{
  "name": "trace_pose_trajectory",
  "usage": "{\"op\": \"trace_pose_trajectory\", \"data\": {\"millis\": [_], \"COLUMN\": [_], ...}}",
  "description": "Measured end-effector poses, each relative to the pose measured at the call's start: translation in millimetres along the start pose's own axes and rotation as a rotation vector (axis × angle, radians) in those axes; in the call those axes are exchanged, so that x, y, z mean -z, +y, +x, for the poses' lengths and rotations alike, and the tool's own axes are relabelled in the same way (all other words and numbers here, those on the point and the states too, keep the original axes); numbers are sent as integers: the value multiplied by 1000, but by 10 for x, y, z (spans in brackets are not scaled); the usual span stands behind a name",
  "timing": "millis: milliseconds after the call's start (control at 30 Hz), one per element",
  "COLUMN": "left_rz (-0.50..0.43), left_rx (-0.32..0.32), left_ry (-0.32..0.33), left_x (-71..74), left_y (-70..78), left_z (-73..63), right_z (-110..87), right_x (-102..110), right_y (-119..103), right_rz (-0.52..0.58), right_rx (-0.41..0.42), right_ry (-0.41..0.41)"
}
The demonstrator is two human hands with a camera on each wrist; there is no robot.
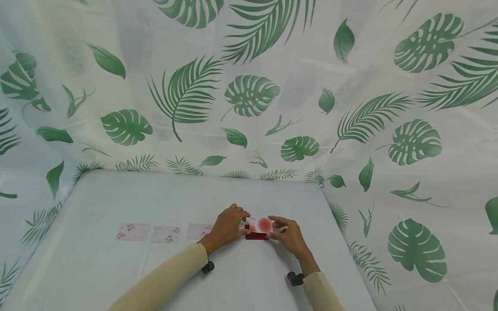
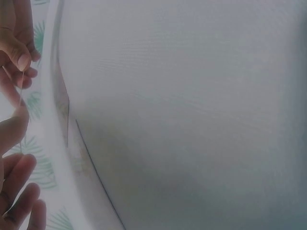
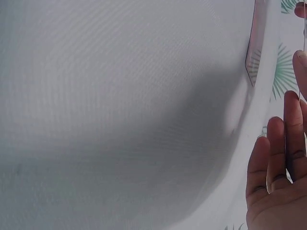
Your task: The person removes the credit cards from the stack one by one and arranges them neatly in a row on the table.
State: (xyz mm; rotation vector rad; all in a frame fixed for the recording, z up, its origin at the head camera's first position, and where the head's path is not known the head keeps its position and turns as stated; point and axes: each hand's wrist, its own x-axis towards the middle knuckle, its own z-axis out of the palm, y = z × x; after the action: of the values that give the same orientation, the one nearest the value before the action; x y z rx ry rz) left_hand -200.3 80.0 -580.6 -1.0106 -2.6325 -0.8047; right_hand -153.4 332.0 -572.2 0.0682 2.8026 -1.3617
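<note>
A thin red-and-white card (image 1: 265,225) with a round red spot and a dark red band along its lower edge stands between both hands in the head view. My left hand (image 1: 227,226) pinches its left side with thumb and fingertips. On the opposite side, my right hand (image 1: 292,236) grips the edge the same way. Seen edge-on in the left wrist view, the card (image 2: 22,86) is a fine line between the fingers. The right wrist view shows the right hand (image 3: 283,177) with its other fingers spread loosely.
Three pale pink cards with reddish flower prints lie in a row left of the hands: the left one (image 1: 133,232), the middle one (image 1: 166,234) and the right one (image 1: 196,231), partly behind the left hand. The white table (image 1: 186,276) meets a leaf-patterned curtain (image 1: 249,129) behind.
</note>
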Motion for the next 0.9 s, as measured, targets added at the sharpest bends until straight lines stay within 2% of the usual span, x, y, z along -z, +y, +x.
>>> {"op": "trace_pose_trajectory", "data": {"millis": [333,900], "left_rz": [-26,-41], "left_rx": [-7,-14], "left_ry": [14,15], "left_x": [26,34], "left_y": [71,110], "left_z": [-7,-7], "right_z": [-43,-70], "right_x": [18,37], "right_y": [11,0], "right_rz": [3,2], "right_rx": [-15,-6], "right_ry": [10,31]}}
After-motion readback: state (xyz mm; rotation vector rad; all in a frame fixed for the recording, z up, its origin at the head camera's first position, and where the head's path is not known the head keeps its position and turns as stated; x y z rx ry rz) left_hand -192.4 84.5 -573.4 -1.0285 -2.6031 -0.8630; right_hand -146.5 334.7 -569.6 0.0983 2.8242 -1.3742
